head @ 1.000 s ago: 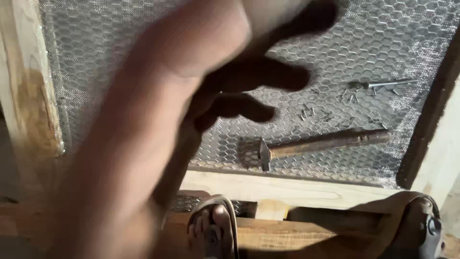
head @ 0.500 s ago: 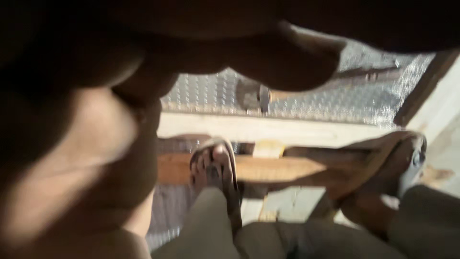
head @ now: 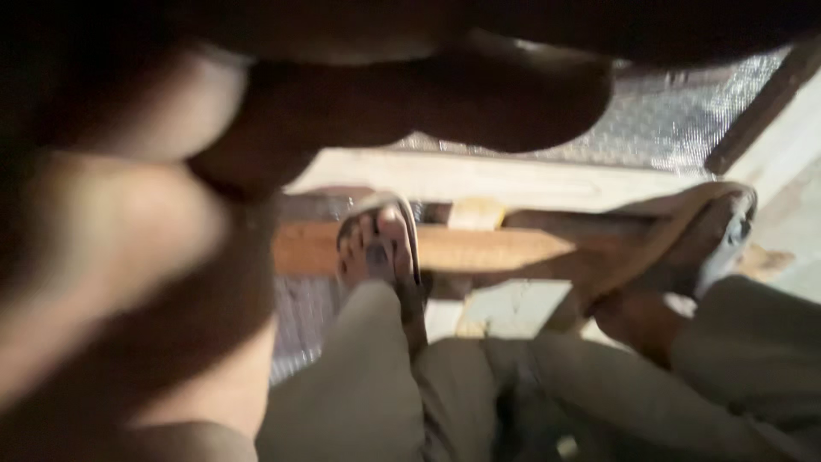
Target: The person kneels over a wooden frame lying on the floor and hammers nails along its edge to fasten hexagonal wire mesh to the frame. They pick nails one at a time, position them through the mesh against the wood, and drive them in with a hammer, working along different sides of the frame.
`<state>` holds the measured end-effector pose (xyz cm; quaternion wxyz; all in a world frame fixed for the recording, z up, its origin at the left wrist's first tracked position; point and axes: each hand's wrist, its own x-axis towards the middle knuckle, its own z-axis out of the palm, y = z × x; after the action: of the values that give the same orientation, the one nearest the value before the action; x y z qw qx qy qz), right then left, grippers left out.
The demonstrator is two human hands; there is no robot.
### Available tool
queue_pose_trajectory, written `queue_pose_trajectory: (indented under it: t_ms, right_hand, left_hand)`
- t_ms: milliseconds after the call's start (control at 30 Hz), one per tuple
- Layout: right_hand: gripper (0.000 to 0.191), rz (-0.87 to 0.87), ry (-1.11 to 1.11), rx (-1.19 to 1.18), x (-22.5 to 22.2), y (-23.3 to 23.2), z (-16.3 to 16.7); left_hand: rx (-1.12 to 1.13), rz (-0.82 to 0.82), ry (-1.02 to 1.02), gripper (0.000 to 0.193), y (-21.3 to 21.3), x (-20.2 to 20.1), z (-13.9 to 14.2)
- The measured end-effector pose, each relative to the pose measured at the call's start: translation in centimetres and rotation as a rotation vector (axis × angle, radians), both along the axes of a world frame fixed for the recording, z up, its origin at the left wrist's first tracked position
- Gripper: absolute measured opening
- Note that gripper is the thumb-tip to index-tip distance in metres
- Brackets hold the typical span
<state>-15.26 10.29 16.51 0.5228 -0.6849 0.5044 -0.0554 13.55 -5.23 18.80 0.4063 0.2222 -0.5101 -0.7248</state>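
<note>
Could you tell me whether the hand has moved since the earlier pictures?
Yes: the hand has come closer to the camera, now covering most of the mesh.

hand blocks view, mesh frame beyond

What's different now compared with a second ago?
The hand has come up close to the camera and blocks most of the view. The view has tilted down: the hammer is out of sight, and sandalled feet and trouser legs show. The wire mesh and wooden frame stay put.

Below me I see a wire mesh panel in a pale wooden frame, an orange wooden bar under it, strong sunlight, dark shadows.
</note>
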Motion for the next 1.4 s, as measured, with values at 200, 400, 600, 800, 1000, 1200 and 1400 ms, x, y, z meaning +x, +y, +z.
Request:
queue_pose_trajectory:
  t_ms: [200,400,600,800,1000,1200,1400]
  right_hand:
    - [0.055,0.01,0.007,-0.01,-0.1,0.7,-2.2]
    - [0.057,-0.001,-0.01,-0.071,3.0,0.5,-5.3]
    - [0.059,0.026,-0.041,-0.252,1.3,-0.1,-6.5]
    - [0.067,0.396,0.378,-0.385,3.9,4.2,-16.2]
    - [0.076,0.573,0.61,-0.464,6.4,1.7,-15.8]
    - [0.053,0.493,0.569,-0.431,5.4,-1.7,-13.5]
    - [0.062,0.381,0.428,0.008,6.8,-1.3,-10.9]
  left_hand:
    - [-0.087,-0.007,0.03,0.049,1.1,0.8,-2.1]
    - [-0.164,0.022,0.016,0.049,2.2,1.6,-4.4]
    - [-0.149,-0.017,-0.108,0.049,3.4,2.5,-6.2]
    - [-0.552,-0.019,-0.85,0.045,9.1,1.5,-13.2]
    - [-0.612,-0.212,-1.091,0.025,13.2,2.5,-20.0]
    - [-0.747,-0.311,-0.974,0.01,10.1,4.4,-20.4]
    - [-0.967,-0.449,-0.891,0.019,9.3,4.4,-21.2]
